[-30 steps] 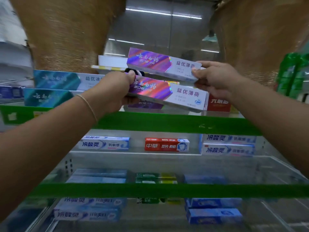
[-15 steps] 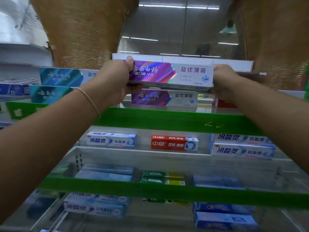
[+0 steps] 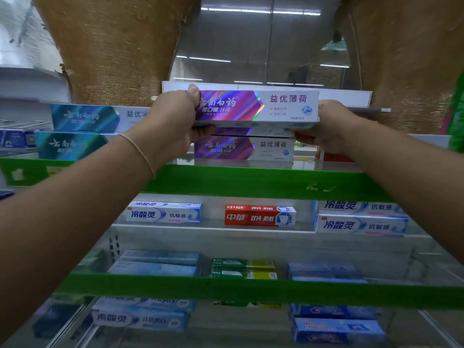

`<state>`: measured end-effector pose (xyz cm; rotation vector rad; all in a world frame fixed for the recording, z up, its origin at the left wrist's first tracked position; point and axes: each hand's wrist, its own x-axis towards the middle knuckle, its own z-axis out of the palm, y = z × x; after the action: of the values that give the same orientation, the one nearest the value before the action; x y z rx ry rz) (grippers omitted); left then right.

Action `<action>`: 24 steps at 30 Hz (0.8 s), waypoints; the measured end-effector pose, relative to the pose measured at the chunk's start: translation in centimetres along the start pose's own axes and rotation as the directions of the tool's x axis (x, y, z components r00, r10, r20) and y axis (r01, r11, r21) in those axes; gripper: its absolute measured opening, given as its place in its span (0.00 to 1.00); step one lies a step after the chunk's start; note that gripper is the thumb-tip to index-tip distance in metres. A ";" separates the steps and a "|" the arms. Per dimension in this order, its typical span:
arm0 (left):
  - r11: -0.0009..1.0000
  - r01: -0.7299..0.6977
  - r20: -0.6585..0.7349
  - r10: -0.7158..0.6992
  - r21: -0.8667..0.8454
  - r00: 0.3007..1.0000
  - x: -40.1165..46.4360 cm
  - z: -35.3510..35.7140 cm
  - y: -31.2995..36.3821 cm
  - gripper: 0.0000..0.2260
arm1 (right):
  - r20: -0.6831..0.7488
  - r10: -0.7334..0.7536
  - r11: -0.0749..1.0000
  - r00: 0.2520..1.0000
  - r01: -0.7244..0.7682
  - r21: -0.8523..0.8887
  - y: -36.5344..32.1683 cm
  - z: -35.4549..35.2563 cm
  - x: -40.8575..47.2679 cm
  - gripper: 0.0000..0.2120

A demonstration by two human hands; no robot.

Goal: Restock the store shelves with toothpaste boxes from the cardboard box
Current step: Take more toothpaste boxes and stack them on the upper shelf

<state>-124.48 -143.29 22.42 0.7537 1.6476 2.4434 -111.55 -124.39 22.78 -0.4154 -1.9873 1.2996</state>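
Both hands point(image 3: 173, 121), purple toothpaste box point(image 3: 256, 106) between

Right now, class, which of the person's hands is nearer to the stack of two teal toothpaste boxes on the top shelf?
Left. The left hand grips the purple box's left end, right beside the teal boxes; the right hand holds the far end.
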 end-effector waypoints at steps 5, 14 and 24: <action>1.000 0.003 0.009 -0.003 -0.010 1.000 -0.2 0.2 0.1 0.11 | -0.034 0.007 0.999 0.999 -0.006 0.047 -0.7 -0.5 -0.5 0.12; 0.995 -0.059 0.013 0.058 0.079 0.998 -0.5 -0.3 0.0 0.10 | -0.150 -0.101 0.986 0.983 0.119 0.116 -2.5 -1.2 -2.4 0.16; 0.926 -0.116 0.091 0.089 0.360 0.992 -2.3 -1.2 0.3 0.06 | 0.077 -0.085 0.996 0.993 0.087 -0.023 -1.3 -1.5 -4.9 0.17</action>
<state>-122.93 -145.28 21.52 0.9846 2.1142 2.1621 -106.92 -126.97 22.34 -0.2930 -2.0643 1.2534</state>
